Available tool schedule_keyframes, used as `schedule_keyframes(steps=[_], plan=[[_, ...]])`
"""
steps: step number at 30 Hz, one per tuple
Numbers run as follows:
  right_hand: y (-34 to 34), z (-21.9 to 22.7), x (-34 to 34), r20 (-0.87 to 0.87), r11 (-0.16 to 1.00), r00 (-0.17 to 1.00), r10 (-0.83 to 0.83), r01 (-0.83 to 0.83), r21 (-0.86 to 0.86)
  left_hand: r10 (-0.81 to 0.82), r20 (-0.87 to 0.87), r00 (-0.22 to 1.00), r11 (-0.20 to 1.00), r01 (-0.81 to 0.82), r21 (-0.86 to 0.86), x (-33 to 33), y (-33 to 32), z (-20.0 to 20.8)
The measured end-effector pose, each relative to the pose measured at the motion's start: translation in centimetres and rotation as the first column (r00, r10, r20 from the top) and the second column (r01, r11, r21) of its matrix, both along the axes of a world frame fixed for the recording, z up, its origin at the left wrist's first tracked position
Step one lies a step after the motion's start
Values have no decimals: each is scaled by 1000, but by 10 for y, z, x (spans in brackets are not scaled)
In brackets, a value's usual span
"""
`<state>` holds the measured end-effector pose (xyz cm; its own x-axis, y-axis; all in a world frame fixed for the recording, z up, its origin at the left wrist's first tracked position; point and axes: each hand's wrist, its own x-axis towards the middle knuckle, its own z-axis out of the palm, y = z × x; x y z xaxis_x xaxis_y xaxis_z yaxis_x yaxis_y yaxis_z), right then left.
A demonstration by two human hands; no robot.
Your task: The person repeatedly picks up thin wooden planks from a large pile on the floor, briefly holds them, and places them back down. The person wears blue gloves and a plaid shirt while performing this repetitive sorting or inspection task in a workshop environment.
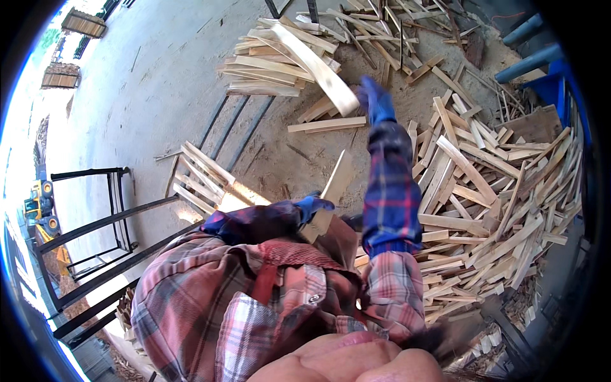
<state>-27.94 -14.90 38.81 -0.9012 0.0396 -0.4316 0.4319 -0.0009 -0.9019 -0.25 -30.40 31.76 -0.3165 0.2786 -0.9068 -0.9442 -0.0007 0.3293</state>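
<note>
While the right hand (374, 99) (blue glove, arm extended) grasps one end of a long pale plank (316, 60) above the stacked boards (267, 63), the left hand (313, 207) is clenched on a shorter plank (332, 191) near the chest. Loose offcuts (490, 191) lie heaped at right.

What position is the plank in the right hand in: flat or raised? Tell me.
Raised. The long pale plank slants off the ground, its near end gripped by the gloved right hand above the stacked boards.
</note>
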Motion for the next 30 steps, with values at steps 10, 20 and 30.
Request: schedule_keyframes(steps=[10, 20, 30], plan=[[0, -152, 390, 312, 730, 777, -547, 625, -276, -345, -248, 906, 931, 364, 36, 54, -17, 31], [-22, -20, 806, 103, -282, -271, -957, 791, -542, -761, -631, 152, -138, 912, 386, 386, 108, 85], [-148, 187, 1104, -576, -743, -783, -232, 526, -415, -588, -806, 63, -351, 878, 324, 608, 68, 179]])
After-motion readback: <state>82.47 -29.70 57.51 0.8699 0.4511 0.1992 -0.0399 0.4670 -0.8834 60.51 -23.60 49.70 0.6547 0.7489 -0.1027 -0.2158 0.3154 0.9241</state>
